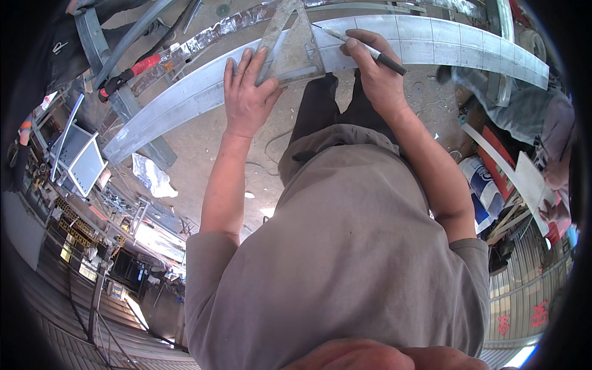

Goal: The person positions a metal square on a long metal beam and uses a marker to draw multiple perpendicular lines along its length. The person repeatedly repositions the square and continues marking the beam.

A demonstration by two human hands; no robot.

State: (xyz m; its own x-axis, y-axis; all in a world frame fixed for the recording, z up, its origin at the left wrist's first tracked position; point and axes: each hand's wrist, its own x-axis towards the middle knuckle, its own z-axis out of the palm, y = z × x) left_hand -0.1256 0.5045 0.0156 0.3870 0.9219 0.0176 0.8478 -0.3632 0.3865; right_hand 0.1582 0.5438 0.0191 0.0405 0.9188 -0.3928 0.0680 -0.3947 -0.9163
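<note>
A long grey metal bar (pixel 425 43) runs across in front of me, curved in this view, with thin dark lines drawn across its right part. On it lies a worn triangular set square (pixel 296 52) with a cut-out in the middle. My left hand (pixel 248 102) rests at the set square's left edge, fingers stretched out over the bar. My right hand (pixel 381 83) holds a slim marker pen (pixel 391 63) with a black end, its tip pointing left near the set square's right edge.
Steel supports (pixel 126 102) cross under the bar at the left, near a red-and-black grip (pixel 147 63). Clear plastic (pixel 153 176) lies on the floor. At the right edge, another person's hand (pixel 555 213) is beside a pale flat sheet (pixel 533 188). A white-and-blue sack (pixel 484 188) stands nearby.
</note>
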